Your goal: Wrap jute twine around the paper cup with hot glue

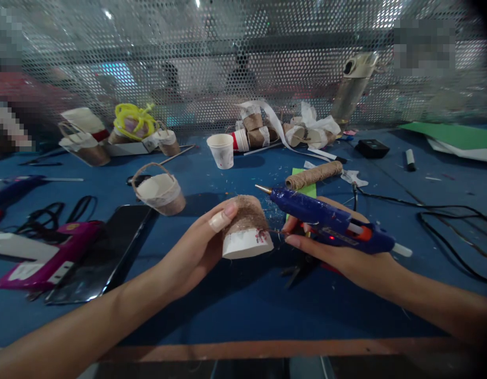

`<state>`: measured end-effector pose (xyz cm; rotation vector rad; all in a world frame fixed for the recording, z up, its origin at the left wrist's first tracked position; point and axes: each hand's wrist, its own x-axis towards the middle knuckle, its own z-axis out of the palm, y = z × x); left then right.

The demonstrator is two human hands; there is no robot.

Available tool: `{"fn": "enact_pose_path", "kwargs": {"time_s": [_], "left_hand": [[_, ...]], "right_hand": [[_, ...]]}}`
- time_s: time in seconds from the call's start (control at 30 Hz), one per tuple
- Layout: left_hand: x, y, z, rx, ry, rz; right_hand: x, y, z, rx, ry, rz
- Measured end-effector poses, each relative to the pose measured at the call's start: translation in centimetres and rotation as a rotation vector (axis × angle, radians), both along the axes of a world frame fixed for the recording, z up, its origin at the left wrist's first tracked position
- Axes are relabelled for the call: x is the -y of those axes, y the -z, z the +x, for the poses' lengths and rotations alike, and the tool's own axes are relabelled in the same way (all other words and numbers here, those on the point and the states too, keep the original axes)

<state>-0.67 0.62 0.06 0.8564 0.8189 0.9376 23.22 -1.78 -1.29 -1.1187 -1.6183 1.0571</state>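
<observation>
My left hand (210, 234) is closed around a paper cup (247, 243), with a bandage on the thumb. The cup is tipped, its white rim facing down toward me; brown twine covers its other end and a small reddish print shows on the white part. In my right hand (326, 250) is a blue glue gun (318, 213), its metal nozzle pointing left above the cup and a small red light lit. Right thumb and fingertips also pinch a strand of twine running to the cup. Dark scissors (301, 271) lie beneath that hand, partly hidden.
Beyond the hands lie a twine roll (314, 175), a plain paper cup (221, 151) and a handled twine basket (160, 193). A phone (105, 247) and a magenta glue gun (66, 252) sit left. A black cable (425, 202) loops right. Perforated metal mesh (212, 68) stands behind.
</observation>
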Motion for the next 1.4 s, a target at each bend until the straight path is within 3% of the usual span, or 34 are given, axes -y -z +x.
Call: {"fn": "enact_pose_path", "kwargs": {"time_s": [0.5,0.97,1.17,1.3,1.4], "left_hand": [[-0.2,-0.1,-1.2,0.026,0.040,0.029],[0.2,0.1,-1.5,-0.037,0.036,0.056],[0.4,-0.6,-1.8,0.051,0.046,0.093],[0.5,-0.5,-2.0,0.052,0.089,0.101],[0.3,-0.2,-2.1,0.054,0.073,0.104]], "right_hand": [[0.3,-0.5,0.0,-0.023,0.118,0.048],[0.6,-0.2,0.7,0.100,0.098,0.114],[-0.1,-0.2,1.1,0.117,0.199,0.177],[-0.8,0.0,0.9,0.102,0.248,0.169],[-0.8,0.1,0.9,0.103,0.241,0.248]]}}
